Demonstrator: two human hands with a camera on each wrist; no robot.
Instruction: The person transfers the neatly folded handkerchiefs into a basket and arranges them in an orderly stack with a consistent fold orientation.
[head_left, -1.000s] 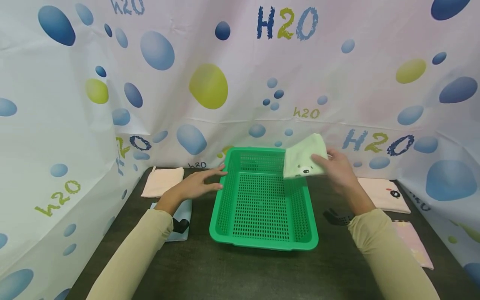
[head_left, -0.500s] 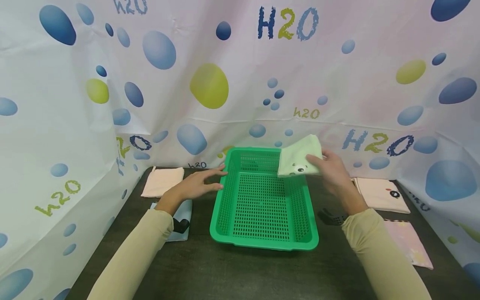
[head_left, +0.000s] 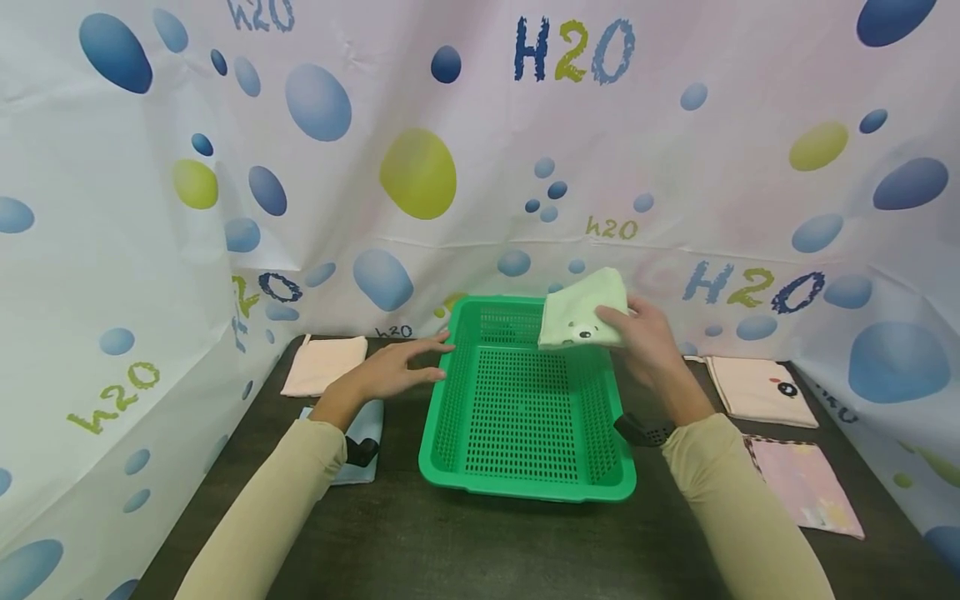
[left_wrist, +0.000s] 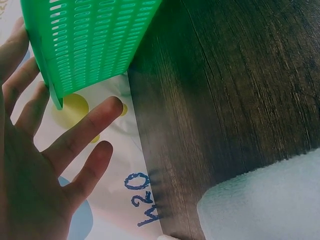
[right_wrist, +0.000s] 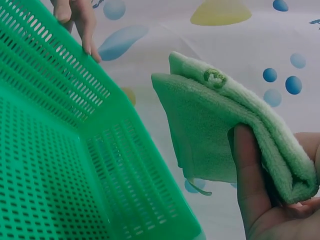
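Observation:
A folded light green towel (head_left: pixel 581 310) with a small printed face is pinched between thumb and fingers of my right hand (head_left: pixel 651 342). It hangs over the far right corner of the green plastic basket (head_left: pixel 525 490). In the right wrist view the towel (right_wrist: pixel 210 120) shows its folded layers and a small loop, above the basket's rim. My left hand (head_left: pixel 393 367) has its fingers spread at the basket's left rim. Seen from the left wrist, the fingers of that hand (left_wrist: pixel 45 165) lie along the outside of the basket wall (left_wrist: pixel 95 40).
Left of the basket lie a folded cream towel (head_left: pixel 324 365) and a light blue towel (head_left: pixel 367 433), partly behind my left wrist. On the right are a cream towel (head_left: pixel 761 392) with a face and a pink towel (head_left: pixel 806 483). A patterned curtain (head_left: pixel 480 167) stands behind the dark table (head_left: pixel 450 550).
My right hand has moved left with the light green towel, from beside the basket's far right corner to above it. My left hand has stayed at the left rim.

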